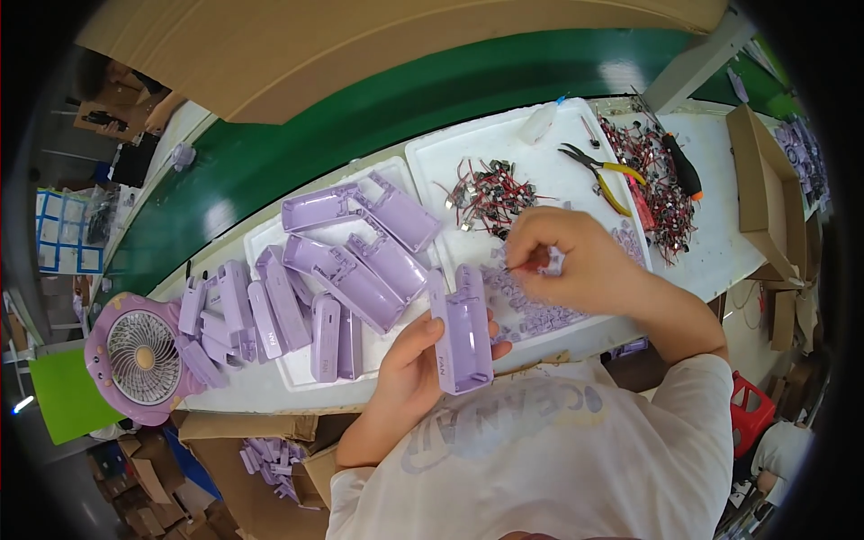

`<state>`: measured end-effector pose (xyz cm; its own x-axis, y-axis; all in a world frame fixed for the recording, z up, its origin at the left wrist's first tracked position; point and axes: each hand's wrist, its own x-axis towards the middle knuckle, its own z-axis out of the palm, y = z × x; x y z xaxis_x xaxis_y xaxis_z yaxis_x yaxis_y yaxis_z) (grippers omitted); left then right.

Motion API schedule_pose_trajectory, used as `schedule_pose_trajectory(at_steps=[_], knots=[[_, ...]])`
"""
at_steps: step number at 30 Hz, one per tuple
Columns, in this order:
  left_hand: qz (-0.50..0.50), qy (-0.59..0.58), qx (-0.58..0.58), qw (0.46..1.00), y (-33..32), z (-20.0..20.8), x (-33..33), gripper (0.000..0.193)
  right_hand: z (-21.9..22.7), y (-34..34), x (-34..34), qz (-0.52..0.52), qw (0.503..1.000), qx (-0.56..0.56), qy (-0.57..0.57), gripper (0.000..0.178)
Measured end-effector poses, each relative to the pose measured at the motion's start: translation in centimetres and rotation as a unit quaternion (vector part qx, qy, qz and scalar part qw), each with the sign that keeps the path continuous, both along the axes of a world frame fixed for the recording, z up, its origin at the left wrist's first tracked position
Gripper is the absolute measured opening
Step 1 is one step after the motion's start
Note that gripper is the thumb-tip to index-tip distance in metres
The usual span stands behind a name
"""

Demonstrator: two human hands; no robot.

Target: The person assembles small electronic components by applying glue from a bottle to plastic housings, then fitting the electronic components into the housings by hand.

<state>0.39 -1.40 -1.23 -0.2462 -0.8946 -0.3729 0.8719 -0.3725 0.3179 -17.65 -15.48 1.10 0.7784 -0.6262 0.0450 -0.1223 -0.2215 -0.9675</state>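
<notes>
My left hand (412,367) grips a lilac plastic fan housing (469,349), its hollow side facing up and its long side upright. Over the white foam tray (423,148), my right hand (580,263) is closed, with a small lilac plastic piece (552,261) showing between its curled fingers. Something thin and dark shows at its fingertips, too small to name. Beneath that hand lie many small lilac pieces (538,317). Just beyond it is a pile of small parts with red and black wires (493,196). More lilac housings (360,270) lie left of my left hand.
Yellow-handled pliers (601,171) lie on the tray. To the right are another heap of wired parts (661,198), a screwdriver (686,166) and a cardboard box (765,189). A round lilac fan (144,358) stands at left. An open carton (238,477) sits below the table edge.
</notes>
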Motion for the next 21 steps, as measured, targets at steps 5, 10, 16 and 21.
schedule_pose_trajectory(at_steps=[5,10,16,21], knots=[[-0.019,0.031,0.008,0.999,-0.1,0.0,0.0,0.050,0.3,1.9,2.3,0.016,0.998,-0.059,-0.028,0.016],[-0.016,0.015,0.008,1.000,0.0,0.3,-0.1,0.052,-0.3,1.7,3.1,0.033,0.970,-0.231,-0.063,0.019],[-0.013,0.026,0.005,1.000,0.0,0.1,0.1,0.051,-0.3,1.9,3.8,0.007,0.971,-0.233,-0.059,0.015],[-0.011,0.027,-0.009,1.000,0.0,-0.1,0.0,0.052,0.0,2.3,3.9,-0.023,0.977,-0.211,-0.035,0.015]])
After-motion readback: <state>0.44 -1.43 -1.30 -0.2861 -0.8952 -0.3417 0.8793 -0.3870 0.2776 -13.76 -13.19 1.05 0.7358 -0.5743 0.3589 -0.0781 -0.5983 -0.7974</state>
